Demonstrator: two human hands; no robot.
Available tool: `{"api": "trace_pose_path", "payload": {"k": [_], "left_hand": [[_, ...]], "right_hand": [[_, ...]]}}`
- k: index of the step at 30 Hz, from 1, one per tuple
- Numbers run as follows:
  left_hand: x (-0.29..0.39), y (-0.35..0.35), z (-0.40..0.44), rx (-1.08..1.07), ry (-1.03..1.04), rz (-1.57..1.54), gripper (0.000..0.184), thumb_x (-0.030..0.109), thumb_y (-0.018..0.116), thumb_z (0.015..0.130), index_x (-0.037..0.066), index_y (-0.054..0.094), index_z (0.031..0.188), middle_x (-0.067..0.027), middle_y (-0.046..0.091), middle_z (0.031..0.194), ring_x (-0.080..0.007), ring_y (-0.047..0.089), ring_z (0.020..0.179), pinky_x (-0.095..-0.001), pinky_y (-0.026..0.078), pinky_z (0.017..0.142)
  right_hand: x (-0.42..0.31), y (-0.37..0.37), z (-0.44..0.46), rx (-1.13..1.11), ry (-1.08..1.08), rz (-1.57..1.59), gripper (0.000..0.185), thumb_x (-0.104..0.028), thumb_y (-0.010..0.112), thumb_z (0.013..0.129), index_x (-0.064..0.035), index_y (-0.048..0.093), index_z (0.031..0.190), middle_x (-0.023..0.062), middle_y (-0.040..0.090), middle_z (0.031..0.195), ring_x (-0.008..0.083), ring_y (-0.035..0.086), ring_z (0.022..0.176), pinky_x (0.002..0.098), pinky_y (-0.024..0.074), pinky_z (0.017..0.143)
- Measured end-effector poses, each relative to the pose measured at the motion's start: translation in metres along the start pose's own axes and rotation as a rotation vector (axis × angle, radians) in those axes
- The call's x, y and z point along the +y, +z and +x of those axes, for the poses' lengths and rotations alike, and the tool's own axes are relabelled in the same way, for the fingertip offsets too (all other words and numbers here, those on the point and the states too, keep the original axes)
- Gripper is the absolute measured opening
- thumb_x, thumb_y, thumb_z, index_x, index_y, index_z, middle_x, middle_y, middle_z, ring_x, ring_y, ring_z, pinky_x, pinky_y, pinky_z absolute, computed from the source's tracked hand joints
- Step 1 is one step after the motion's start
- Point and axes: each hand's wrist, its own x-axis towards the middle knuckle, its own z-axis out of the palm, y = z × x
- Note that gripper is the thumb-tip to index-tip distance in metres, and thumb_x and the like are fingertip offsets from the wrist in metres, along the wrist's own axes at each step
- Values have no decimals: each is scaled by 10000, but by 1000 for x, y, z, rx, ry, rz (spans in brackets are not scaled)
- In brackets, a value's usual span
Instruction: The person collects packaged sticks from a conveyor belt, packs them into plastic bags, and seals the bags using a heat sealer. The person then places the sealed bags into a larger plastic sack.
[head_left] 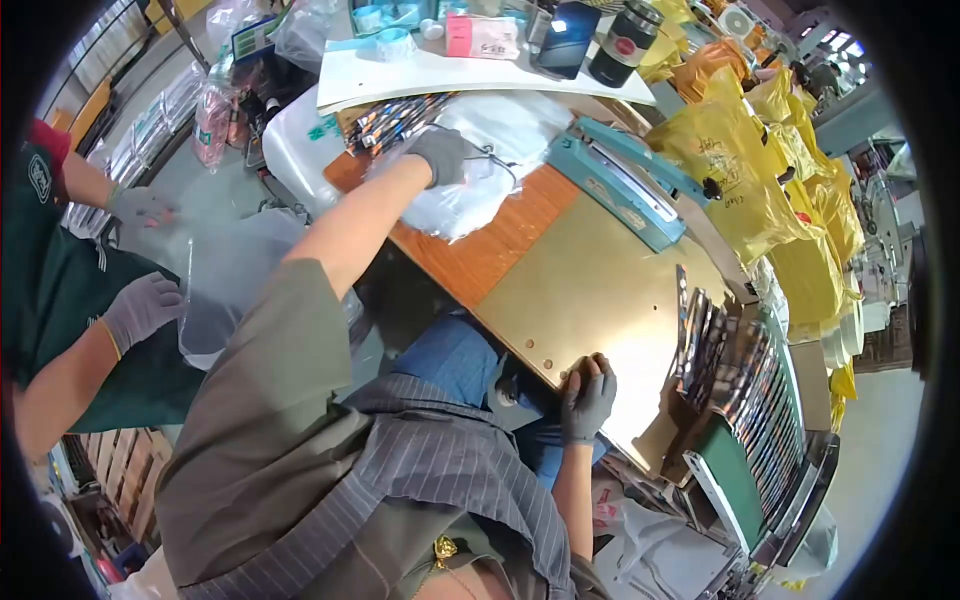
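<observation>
In the head view, find the gloved left hand [443,157] bent over the heap of clear plastic [525,130], back of the hand toward the camera; cannot tell whether pinching a layer or merely pressing down. Find the gloved right hand [590,398] laid on the near edge of the gold-toned board [600,290], fingers slightly apart, with nothing visibly gripped. For good handling of such thin sheeting, probably best to take one layer by its edge, rub lightly to part it from those beneath, then lift without dragging, to avoid creasing or pulling several along. Wise also to avoid snagging on the thin dark loop [489,150] lying across the heap, or on the teal bar sealer [620,185] just beside. As for looks: colourless, whitish where layered, glossy, crumpled, ragged in outline toward the near side. Located on the far left part of the worktop, partly over the wood-brown board [540,205], between the sealer and the loose patterned strips [395,125].
</observation>
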Motion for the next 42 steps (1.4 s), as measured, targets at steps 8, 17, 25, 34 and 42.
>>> {"api": "trace_pose_path", "payload": {"k": [8,17,25,34,42], "left_hand": [[19,-18,-63,213,19,-65,325,321,458,921,67,612,786,-144,615,748,-335,611,727,-443,465,678],[238,-16,-151,48,-100,-1461,317,245,751,769,50,535,646,9,514,626,-62,473,615,-244,399,538],[225,-45,-140,-513,-165,-2341,256,277,498,956,48,542,1062,-92,622,916,-169,632,755,-299,532,623],[238,12,-49,-304,371,-1455,153,149,617,854,36,592,954,-42,582,902,-137,551,822,-277,460,723],[344,7,-39,-220,1203,-1020,311,221,481,941,21,548,1170,-61,575,951,-154,534,744,-320,479,704]], "right_hand": [[3,1,-4,26,37,-19,303,-232,563,855,-32,589,1082,187,555,1179,371,515,1085,442,391,959],[-63,-45,38,-382,490,1334,321,-260,658,848,-3,586,1026,74,576,1050,159,520,998,303,411,869],[48,-72,1,218,724,401,245,-195,620,783,-52,495,628,16,477,533,124,477,499,280,371,448],[12,-164,-32,-66,592,760,277,-201,542,890,-120,653,1130,94,684,973,200,622,757,330,500,701],[-41,-205,-30,245,687,348,389,-364,659,724,-35,624,928,144,648,821,253,610,705,378,466,637]]}}
